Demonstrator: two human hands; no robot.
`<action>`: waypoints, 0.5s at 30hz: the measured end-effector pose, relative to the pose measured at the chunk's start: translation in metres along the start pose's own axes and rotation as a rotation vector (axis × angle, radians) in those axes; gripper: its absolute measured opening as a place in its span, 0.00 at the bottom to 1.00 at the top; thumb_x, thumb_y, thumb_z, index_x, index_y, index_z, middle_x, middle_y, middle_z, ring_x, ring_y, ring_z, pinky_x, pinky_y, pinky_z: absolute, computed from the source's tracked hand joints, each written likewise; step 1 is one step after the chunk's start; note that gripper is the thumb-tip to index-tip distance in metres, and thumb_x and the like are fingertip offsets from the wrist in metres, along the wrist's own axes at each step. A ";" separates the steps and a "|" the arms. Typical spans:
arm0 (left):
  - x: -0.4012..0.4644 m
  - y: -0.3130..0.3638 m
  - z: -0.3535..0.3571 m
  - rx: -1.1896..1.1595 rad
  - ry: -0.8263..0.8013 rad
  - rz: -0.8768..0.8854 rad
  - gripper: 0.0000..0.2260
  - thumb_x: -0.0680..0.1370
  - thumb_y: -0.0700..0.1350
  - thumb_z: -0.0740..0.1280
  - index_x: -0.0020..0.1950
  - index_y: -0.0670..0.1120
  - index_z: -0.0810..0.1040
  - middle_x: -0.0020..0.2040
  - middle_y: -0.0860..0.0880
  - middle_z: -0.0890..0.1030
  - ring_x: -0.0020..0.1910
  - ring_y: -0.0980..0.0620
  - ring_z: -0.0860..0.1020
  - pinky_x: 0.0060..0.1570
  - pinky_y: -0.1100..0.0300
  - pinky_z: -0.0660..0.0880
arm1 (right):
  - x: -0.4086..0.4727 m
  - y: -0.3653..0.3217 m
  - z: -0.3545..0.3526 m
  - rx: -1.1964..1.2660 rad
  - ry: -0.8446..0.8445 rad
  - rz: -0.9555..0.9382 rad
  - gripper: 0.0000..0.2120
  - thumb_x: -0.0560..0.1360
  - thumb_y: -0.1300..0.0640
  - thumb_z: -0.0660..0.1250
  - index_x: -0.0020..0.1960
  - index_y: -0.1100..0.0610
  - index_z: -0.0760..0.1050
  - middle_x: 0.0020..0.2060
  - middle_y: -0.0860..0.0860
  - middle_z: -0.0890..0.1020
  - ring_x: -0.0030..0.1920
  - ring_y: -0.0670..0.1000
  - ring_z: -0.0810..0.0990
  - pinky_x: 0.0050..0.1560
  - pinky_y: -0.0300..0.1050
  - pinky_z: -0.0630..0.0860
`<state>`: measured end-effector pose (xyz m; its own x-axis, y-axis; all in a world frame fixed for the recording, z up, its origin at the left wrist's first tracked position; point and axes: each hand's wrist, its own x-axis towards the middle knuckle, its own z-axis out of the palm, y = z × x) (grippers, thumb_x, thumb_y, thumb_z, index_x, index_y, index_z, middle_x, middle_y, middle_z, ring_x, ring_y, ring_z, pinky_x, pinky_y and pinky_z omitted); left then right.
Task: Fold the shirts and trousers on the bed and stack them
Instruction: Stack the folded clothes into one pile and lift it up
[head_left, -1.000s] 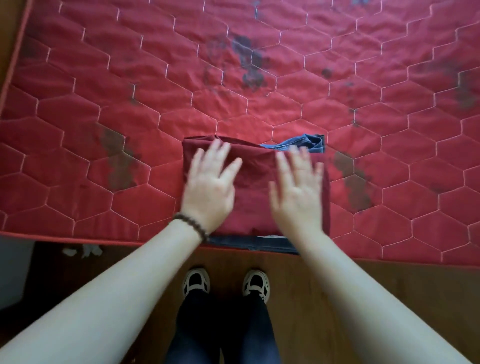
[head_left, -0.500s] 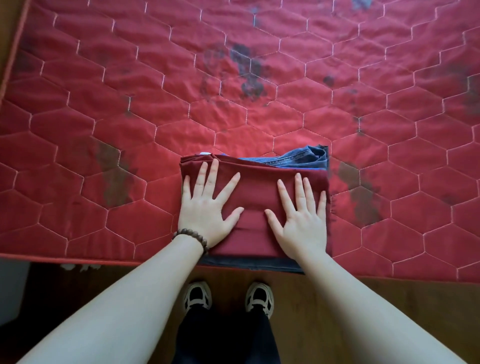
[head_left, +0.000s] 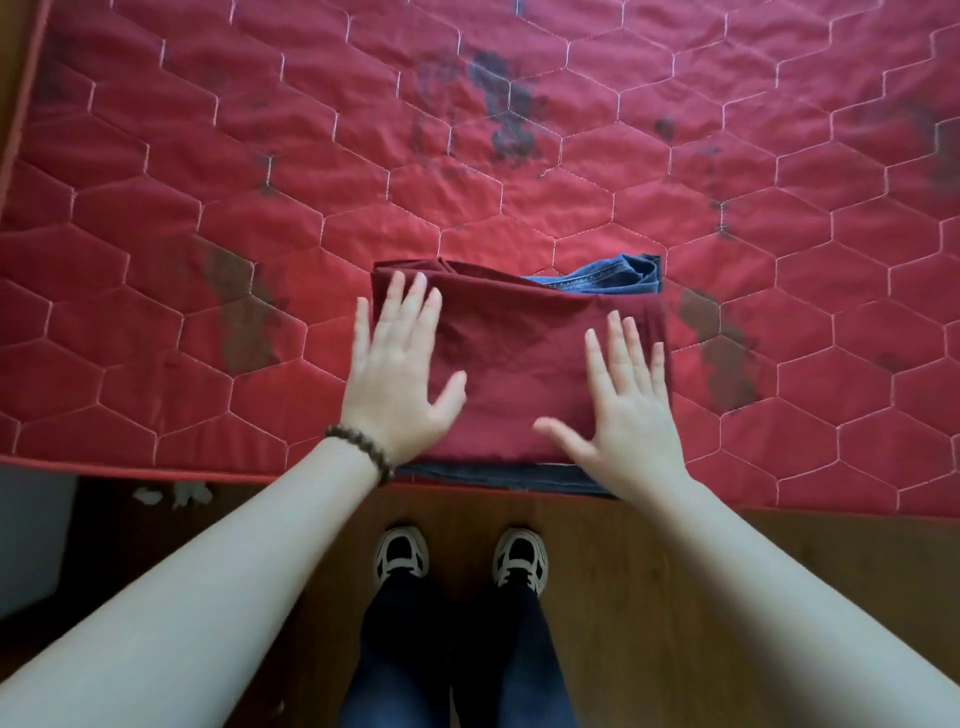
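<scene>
Folded maroon cloth (head_left: 524, 364) lay at the near edge of the red quilted mattress (head_left: 571, 182), roughly midway along that edge, and we could not tell whether it was a shirt or trousers. It sat on top of folded blue jeans (head_left: 602, 278), whose denim showed past the cloth's far right corner and again as a dark strip along its near side, right at the mattress edge. Our left hand (head_left: 397, 374) was on the left part of the cloth with fingers straight and spread, the thumb angled out toward the middle; its little finger lay over the cloth's left edge. Our right hand (head_left: 626, 410) was on the right part, fingers likewise straight and fanned, thumb pointing toward the left hand. Bare maroon fabric showed between the two. We wore a beaded bracelet (head_left: 363, 451) on the left wrist. Dark stains (head_left: 506, 109) marked the mattress farther in and to both sides of the pile. Below the edge, our sneakers (head_left: 460, 558) stood on a wooden floor (head_left: 779, 597).
</scene>
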<state>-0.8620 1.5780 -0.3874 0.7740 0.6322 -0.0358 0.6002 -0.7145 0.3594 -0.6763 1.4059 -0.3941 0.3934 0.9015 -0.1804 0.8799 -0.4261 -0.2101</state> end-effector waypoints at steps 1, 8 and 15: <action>-0.010 0.006 0.000 0.077 -0.019 0.102 0.41 0.71 0.60 0.60 0.78 0.42 0.54 0.79 0.42 0.51 0.78 0.46 0.45 0.74 0.39 0.44 | -0.008 -0.010 0.001 -0.028 -0.014 -0.061 0.55 0.66 0.22 0.54 0.78 0.60 0.47 0.78 0.58 0.43 0.78 0.57 0.40 0.75 0.61 0.40; -0.040 0.020 0.049 0.481 -0.373 0.308 0.51 0.72 0.55 0.70 0.76 0.41 0.35 0.78 0.40 0.40 0.77 0.40 0.38 0.71 0.36 0.34 | -0.017 -0.054 0.049 -0.250 -0.220 -0.166 0.58 0.66 0.39 0.73 0.77 0.61 0.39 0.77 0.61 0.43 0.77 0.59 0.41 0.74 0.67 0.41; -0.050 -0.016 0.040 0.365 -0.282 0.174 0.61 0.57 0.56 0.81 0.79 0.46 0.47 0.78 0.36 0.50 0.77 0.39 0.51 0.75 0.43 0.50 | -0.041 0.010 0.047 -0.173 -0.136 0.025 0.63 0.58 0.33 0.75 0.79 0.56 0.46 0.78 0.60 0.48 0.78 0.59 0.46 0.75 0.61 0.47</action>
<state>-0.9021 1.5455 -0.4287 0.8632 0.4245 -0.2734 0.4498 -0.8925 0.0345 -0.6961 1.3615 -0.4338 0.3867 0.8671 -0.3141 0.9075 -0.4184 -0.0379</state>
